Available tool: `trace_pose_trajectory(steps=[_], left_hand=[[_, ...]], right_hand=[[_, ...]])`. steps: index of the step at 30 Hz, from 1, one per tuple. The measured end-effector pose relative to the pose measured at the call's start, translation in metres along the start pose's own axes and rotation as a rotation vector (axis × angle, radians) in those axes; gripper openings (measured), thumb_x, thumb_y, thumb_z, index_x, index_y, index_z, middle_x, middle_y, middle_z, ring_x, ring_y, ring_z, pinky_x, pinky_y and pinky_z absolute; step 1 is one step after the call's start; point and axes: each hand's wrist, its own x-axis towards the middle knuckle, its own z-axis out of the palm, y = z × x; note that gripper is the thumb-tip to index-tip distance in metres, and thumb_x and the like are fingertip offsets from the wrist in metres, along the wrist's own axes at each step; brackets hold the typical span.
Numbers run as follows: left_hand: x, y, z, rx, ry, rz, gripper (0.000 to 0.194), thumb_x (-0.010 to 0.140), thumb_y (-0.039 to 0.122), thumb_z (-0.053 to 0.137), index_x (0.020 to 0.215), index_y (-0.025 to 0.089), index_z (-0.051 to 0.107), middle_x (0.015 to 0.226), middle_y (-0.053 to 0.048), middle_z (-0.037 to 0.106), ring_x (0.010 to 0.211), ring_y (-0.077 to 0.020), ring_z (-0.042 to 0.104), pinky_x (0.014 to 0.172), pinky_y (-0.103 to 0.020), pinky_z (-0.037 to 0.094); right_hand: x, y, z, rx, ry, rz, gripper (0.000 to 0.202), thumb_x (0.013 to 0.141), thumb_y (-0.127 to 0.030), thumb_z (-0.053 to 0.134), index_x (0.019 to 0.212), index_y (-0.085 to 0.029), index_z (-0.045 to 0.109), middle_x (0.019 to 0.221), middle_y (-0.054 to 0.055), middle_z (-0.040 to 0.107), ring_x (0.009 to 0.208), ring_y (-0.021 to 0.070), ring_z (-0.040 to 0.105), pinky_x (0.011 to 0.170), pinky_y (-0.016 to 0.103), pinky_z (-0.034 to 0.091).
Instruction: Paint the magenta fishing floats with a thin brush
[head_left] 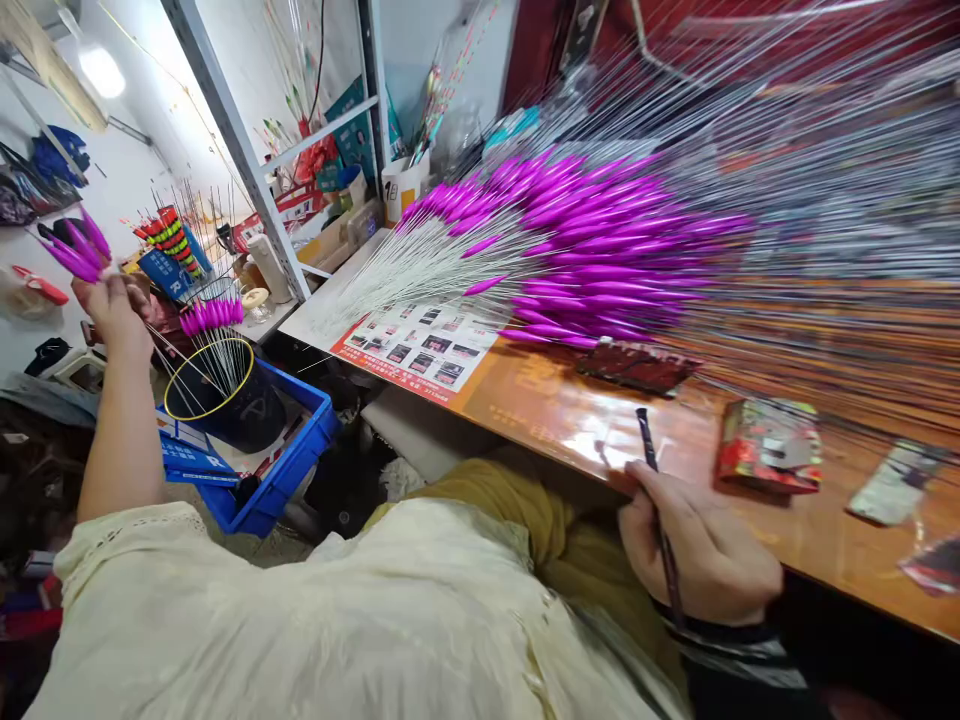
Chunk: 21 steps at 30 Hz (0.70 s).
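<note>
Raised at the far left, my left hand (116,305) is closed around a few purple fishing floats (82,250), whose pale stems slant down toward a black bucket (259,410). More purple floats (212,316) stand inside this yellow-rimmed bucket. My right hand (697,545) grips a slim dark paintbrush (646,440), its dark tip pointing up, at the table's front edge. Beyond that hand, a dark-stained slab (637,367) lies on the table. A large fan of purple floats (592,250) with white stems and long thin tips spreads behind it.
A blue crate (289,480) holds the bucket. On the wooden table (547,415) are a printed sheet (427,350), a small red box (772,445) and a pale flat packet (896,483). A metal shelf post (240,150) rises at the table's left end.
</note>
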Motion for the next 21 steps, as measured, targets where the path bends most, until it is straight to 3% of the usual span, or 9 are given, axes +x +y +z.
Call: trace_pose_trajectory(steps=[3, 6, 11, 16, 19, 21], left_hand=[[-0.014, -0.038, 0.017, 0.063, -0.038, -0.335, 0.029, 0.112, 0.037, 0.017, 0.091, 0.022, 0.031, 0.063, 0.011, 0.034, 0.050, -0.0013, 0.032, 0.053, -0.019, 0.030], [-0.034, -0.069, 0.040, 0.128, -0.064, -0.413, 0.031, 0.108, 0.045, 0.030, 0.088, 0.022, 0.036, 0.060, 0.010, 0.036, 0.050, -0.0049, 0.034, 0.053, -0.023, 0.035], [-0.056, -0.108, 0.068, 0.303, -0.131, -0.523, 0.022, 0.103, 0.038, 0.041, 0.092, 0.019, 0.047, 0.065, 0.004, 0.048, 0.063, -0.0105, 0.050, 0.064, -0.025, 0.045], [-0.055, -0.124, 0.072, 0.561, -0.191, -0.553, 0.033, 0.094, 0.046, 0.062, 0.103, 0.016, 0.052, 0.099, -0.012, 0.068, 0.103, -0.0259, 0.065, 0.085, -0.036, 0.050], [-0.052, -0.127, 0.075, 0.711, -0.206, -0.546, 0.060, 0.081, 0.052, 0.079, 0.114, 0.010, 0.050, 0.126, -0.029, 0.063, 0.125, -0.0395, 0.059, 0.096, -0.044, 0.047], [-0.052, -0.128, 0.079, 0.778, -0.223, -0.542, 0.076, 0.076, 0.053, 0.084, 0.122, 0.007, 0.046, 0.134, -0.035, 0.057, 0.129, -0.0442, 0.056, 0.099, -0.047, 0.046]], right_hand=[[-0.004, 0.001, 0.001, -0.014, -0.005, 0.034, 0.054, 0.083, -0.006, 0.067, 0.136, -0.019, 0.064, 0.095, 0.008, 0.079, 0.076, 0.0197, 0.077, 0.084, 0.025, 0.060], [-0.005, 0.002, 0.002, -0.014, -0.009, 0.039, 0.057, 0.085, -0.009, 0.066, 0.140, -0.023, 0.062, 0.094, 0.006, 0.080, 0.073, 0.0203, 0.078, 0.083, 0.026, 0.061], [0.010, 0.002, 0.001, -0.003, 0.012, -0.008, 0.068, 0.086, -0.008, 0.067, 0.150, -0.026, 0.054, 0.090, 0.005, 0.080, 0.066, 0.0202, 0.077, 0.074, 0.027, 0.062], [0.020, -0.003, -0.002, 0.062, 0.038, 0.011, 0.072, 0.086, -0.008, 0.065, 0.152, -0.034, 0.051, 0.082, 0.000, 0.079, 0.058, 0.0212, 0.074, 0.060, 0.032, 0.062], [0.020, -0.007, -0.004, 0.093, -0.056, 0.103, 0.071, 0.091, -0.010, 0.059, 0.156, -0.035, 0.044, 0.086, 0.002, 0.080, 0.066, 0.0283, 0.077, 0.062, 0.041, 0.065], [0.022, -0.008, -0.005, 0.082, -0.071, 0.115, 0.072, 0.092, -0.010, 0.057, 0.157, -0.035, 0.042, 0.086, 0.003, 0.080, 0.067, 0.0296, 0.077, 0.062, 0.043, 0.065]])
